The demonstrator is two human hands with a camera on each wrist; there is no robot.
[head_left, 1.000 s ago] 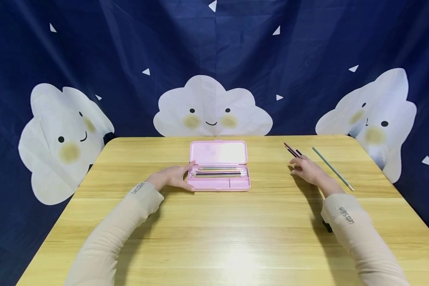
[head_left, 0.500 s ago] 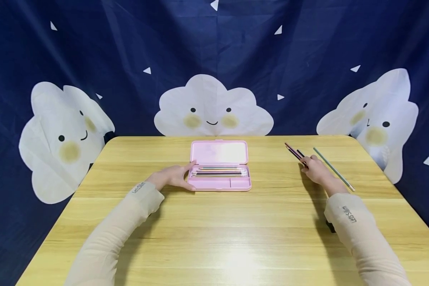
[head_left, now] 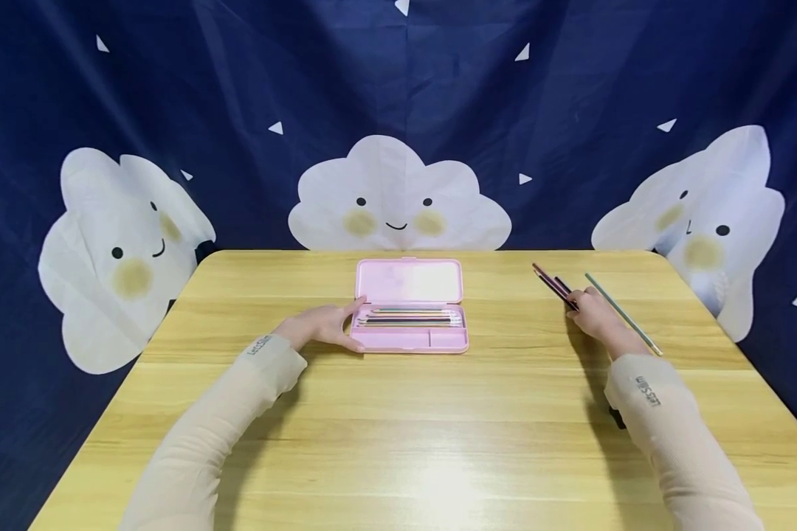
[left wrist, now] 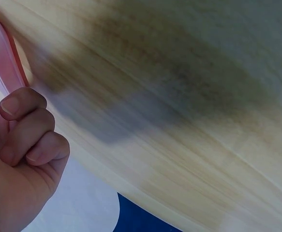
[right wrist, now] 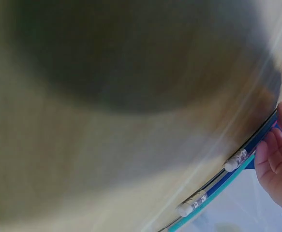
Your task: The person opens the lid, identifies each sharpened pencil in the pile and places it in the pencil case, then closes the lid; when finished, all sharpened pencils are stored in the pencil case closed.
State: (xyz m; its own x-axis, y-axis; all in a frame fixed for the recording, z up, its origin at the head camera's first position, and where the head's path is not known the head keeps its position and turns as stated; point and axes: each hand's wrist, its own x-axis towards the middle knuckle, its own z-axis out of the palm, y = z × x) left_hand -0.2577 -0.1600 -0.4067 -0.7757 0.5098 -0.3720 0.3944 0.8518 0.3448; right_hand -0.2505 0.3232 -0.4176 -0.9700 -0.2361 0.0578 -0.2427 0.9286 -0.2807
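Observation:
A pink pencil case [head_left: 390,340] lies opened at the table's middle, with several pencils [head_left: 408,319] in its back compartment. My left hand [head_left: 319,327] grips the case's left end, forefinger at the back corner and thumb at the front. In the left wrist view its other fingers [left wrist: 34,128] are curled beside the pink case [left wrist: 4,53]. At the right, my right hand [head_left: 596,316] pinches dark pencils [head_left: 554,287]; how many is unclear. The right wrist view shows thumb and fingers [right wrist: 276,157] at a dark pencil [right wrist: 259,137] with a white eraser end.
A teal pencil [head_left: 623,313] lies on the wooden table [head_left: 405,413] just right of my right hand. The case's raised lid [head_left: 408,281] stands toward the back edge. Behind the table hangs a dark blue curtain [head_left: 239,88] with white clouds.
My right hand has shifted slightly right and closed its fingers on the near part of the dark pencils. The left hand stays at the pencil case.

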